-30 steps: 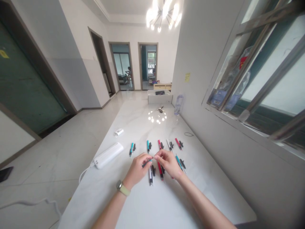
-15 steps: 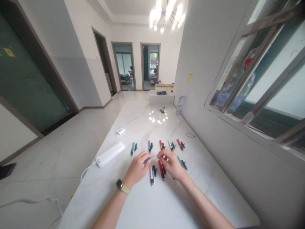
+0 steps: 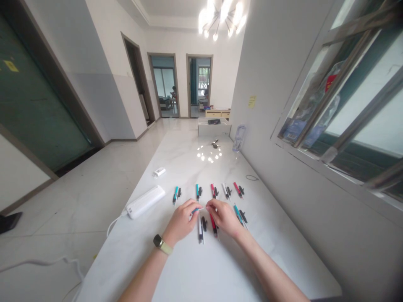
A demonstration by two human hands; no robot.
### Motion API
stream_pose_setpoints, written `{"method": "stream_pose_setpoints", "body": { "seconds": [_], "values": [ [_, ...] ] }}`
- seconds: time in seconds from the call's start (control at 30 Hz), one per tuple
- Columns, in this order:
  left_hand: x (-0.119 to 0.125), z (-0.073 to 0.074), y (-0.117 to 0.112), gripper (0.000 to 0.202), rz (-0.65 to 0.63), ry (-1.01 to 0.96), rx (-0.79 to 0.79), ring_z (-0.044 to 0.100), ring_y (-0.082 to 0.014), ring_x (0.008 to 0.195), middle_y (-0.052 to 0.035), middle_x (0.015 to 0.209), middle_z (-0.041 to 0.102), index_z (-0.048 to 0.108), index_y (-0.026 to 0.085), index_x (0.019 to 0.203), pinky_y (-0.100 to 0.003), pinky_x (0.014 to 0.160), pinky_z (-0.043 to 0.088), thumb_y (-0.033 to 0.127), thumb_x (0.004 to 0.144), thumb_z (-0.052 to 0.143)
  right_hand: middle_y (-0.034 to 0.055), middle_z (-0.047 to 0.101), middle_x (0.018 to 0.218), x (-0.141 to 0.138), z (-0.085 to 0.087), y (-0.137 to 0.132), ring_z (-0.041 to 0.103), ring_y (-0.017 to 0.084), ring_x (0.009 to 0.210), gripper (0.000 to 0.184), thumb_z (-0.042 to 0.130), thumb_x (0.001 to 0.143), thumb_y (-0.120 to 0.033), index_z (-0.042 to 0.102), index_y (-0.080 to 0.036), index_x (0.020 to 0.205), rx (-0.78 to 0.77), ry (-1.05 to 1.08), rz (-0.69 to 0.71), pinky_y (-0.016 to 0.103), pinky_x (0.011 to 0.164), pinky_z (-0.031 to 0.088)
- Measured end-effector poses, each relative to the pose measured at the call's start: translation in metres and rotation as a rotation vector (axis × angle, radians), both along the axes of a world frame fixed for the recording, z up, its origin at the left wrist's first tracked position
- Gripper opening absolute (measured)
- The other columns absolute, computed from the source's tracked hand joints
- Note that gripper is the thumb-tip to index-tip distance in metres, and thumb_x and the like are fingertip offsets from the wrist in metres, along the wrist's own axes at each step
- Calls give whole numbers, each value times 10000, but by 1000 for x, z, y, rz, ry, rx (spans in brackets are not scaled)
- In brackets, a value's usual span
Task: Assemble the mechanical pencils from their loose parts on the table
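Observation:
My left hand (image 3: 182,220), with a watch on its wrist, is closed around a blue pen barrel (image 3: 195,210). A thin white refill (image 3: 202,208) sticks out of the barrel toward my right hand (image 3: 224,217), whose fingertips are pinched at its end. Below the hands lie a white pen (image 3: 200,230) with a black cap (image 3: 204,224) and a red pen (image 3: 213,225), partly covered by my right hand. Beside that hand rests a turquoise pen (image 3: 238,214) with its black cap (image 3: 243,216).
Beyond my hands is a row of pen parts, including a turquoise pen (image 3: 175,195) and a red pen (image 3: 237,189). A white power strip (image 3: 146,202) and small white box (image 3: 159,172) lie left. Farther back are keys (image 3: 215,144), a bottle (image 3: 239,138) and a carton (image 3: 214,130).
My right hand has shifted slightly left, closer to my left hand, uncovering more of the turquoise pen beside it. The left hand stays nearly still with the blue barrel.

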State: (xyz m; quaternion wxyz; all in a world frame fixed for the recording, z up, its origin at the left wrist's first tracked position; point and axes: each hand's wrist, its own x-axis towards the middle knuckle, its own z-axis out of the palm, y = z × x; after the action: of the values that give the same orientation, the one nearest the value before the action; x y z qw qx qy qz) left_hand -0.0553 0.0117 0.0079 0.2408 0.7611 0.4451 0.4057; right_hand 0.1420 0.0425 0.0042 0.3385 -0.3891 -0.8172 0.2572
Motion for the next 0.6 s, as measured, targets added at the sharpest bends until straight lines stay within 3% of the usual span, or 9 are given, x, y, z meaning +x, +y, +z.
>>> {"method": "stream_pose_setpoints", "body": {
  "seconds": [0.23,0.33,0.4,0.53,0.6],
  "values": [
    [3,-5,1,137,18,-68,-25,587,-204,822,-51,859,630,697,245,874,-306,786,438,199,861,568,26,616,681,-7,-3,-5,537,167,611,285,433,974,-346,607,-202,801,-6,-55,-57,271,613,359],
    [-9,-1,4,147,20,-89,-37,577,-189,774,-44,799,628,698,237,799,-301,773,429,235,876,573,16,583,627,-9,2,-9,502,164,575,356,415,979,-395,592,-204,737,-46,-24,-60,278,594,351],
    [-27,1,9,130,148,-146,-2,580,-190,808,-48,816,640,690,225,792,-295,787,425,254,868,589,28,621,701,-10,5,-10,536,177,629,330,400,984,-398,615,-205,824,-77,25,-57,287,625,380],
    [-66,-1,24,169,552,-409,116,564,-155,701,-24,735,610,642,186,782,-257,689,434,332,858,605,53,638,792,-15,5,-11,566,198,727,257,445,968,-344,631,-201,862,-42,-51,32,313,693,418],
    [-74,-5,29,198,639,-530,123,559,-144,652,-7,681,595,618,175,785,-244,644,435,359,858,604,62,638,835,-23,3,-12,575,205,805,229,460,962,-295,639,-196,859,-17,-122,125,322,746,431]
  ]
}}
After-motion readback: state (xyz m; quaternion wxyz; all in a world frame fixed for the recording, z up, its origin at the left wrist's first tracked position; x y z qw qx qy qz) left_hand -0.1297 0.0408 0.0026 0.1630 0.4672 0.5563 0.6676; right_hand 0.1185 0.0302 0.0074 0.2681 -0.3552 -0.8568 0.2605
